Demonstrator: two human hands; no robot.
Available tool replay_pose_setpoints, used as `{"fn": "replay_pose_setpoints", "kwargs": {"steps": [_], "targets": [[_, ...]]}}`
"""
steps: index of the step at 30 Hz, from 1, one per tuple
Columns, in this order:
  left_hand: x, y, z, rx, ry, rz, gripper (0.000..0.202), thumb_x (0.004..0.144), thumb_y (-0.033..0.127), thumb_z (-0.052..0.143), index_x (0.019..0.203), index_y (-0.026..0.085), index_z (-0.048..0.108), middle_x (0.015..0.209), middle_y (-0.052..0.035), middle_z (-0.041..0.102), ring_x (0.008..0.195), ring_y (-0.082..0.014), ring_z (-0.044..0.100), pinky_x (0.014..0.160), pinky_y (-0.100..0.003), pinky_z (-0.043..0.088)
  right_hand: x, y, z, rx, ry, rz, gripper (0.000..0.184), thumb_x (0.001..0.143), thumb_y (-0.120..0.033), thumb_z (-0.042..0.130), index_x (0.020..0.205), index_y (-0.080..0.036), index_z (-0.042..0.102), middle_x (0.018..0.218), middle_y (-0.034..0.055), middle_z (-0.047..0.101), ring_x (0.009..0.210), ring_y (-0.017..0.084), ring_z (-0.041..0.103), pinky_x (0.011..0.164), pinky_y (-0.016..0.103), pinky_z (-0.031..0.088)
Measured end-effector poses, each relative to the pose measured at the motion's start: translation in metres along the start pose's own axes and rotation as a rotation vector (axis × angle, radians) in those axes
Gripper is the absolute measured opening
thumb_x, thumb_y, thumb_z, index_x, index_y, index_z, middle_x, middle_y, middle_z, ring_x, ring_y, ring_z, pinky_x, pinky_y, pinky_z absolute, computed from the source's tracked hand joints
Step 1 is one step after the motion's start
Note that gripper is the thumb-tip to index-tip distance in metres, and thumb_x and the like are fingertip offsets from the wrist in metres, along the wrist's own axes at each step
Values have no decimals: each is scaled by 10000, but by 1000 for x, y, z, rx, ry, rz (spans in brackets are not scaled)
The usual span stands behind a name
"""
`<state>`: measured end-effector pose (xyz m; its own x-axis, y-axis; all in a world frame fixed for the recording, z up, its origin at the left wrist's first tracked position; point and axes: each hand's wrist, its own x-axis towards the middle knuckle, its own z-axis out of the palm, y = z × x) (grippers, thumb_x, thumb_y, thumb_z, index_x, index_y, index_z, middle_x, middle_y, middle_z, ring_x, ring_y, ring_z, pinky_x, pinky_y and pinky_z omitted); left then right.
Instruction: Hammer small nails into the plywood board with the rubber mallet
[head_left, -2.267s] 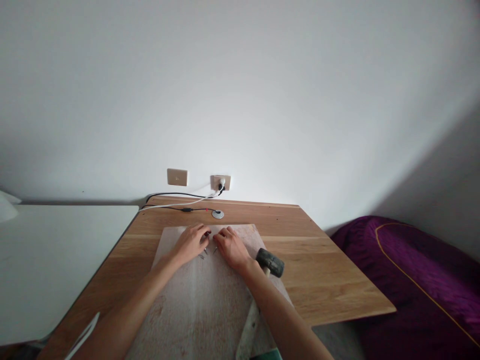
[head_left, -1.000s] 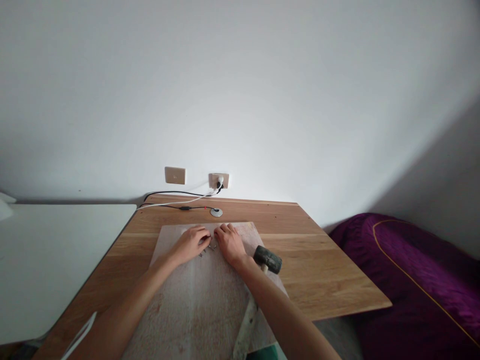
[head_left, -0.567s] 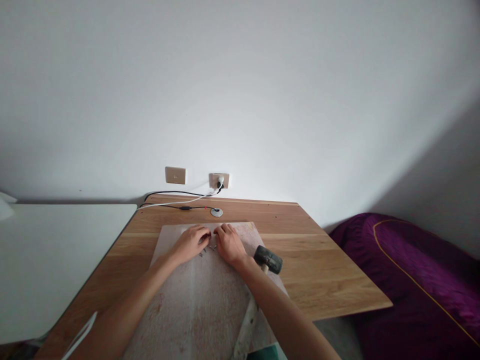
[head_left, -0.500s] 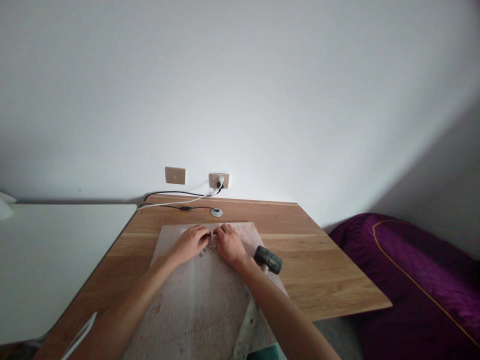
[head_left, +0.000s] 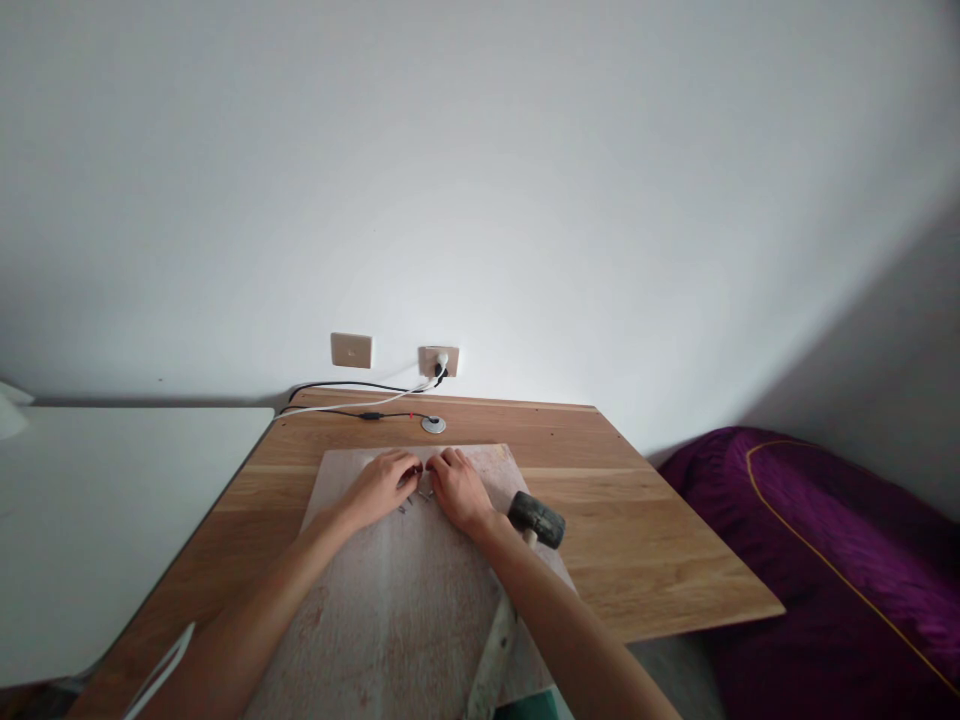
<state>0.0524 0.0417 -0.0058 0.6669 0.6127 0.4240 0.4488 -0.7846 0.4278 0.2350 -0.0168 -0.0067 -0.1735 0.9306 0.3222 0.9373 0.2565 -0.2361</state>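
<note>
Both my hands rest near the far end of a pale worn board that lies on a wooden desk. My left hand has its fingers curled together over several small dark nails on the board. Close beside it, my right hand is curled the same way, fingertips almost touching the left. What either hand pinches is too small to make out. A mallet with a black head and pale handle lies on the board just right of my right wrist.
Black and white cables run from a wall socket across the desk's far edge, near a round metal grommet. A white table adjoins on the left. A purple cushion lies to the right.
The two hands have drawn slightly closer together over the nails since the earliest frame. Over the last second almost nothing has moved.
</note>
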Motion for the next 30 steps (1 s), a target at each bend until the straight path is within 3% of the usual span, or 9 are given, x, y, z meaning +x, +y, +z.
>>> {"fn": "replay_pose_setpoints", "kwargs": {"steps": [9,14,20,30], "targets": [[0,-2,1,-13,9,0,155,935,120,540,907,203,668,926,-57,725,895,-210,689,831,-286,502,0,-1,-1,85,70,-46,263,946,-58,495,1108,-186,657,1080,97,669,1043,219,615,960,332,485],[-1,-5,2,-45,6,-24,168,909,93,555,954,198,677,971,-73,738,961,-229,696,871,-310,514,-3,-5,-8,308,87,-129,200,907,-102,521,1050,-200,621,969,55,679,891,187,637,842,287,495],[-1,-6,2,-22,3,-21,188,916,103,528,951,194,688,971,-81,738,952,-236,697,879,-331,516,-5,-1,-10,347,116,-66,198,1014,-199,414,967,-214,606,923,67,700,811,189,647,768,284,472],[0,-6,1,-64,61,-54,179,890,113,555,936,202,704,949,-74,752,930,-232,708,866,-327,529,-4,0,-17,377,246,25,247,1013,-223,379,940,-219,614,870,58,692,773,188,646,748,284,464]]}}
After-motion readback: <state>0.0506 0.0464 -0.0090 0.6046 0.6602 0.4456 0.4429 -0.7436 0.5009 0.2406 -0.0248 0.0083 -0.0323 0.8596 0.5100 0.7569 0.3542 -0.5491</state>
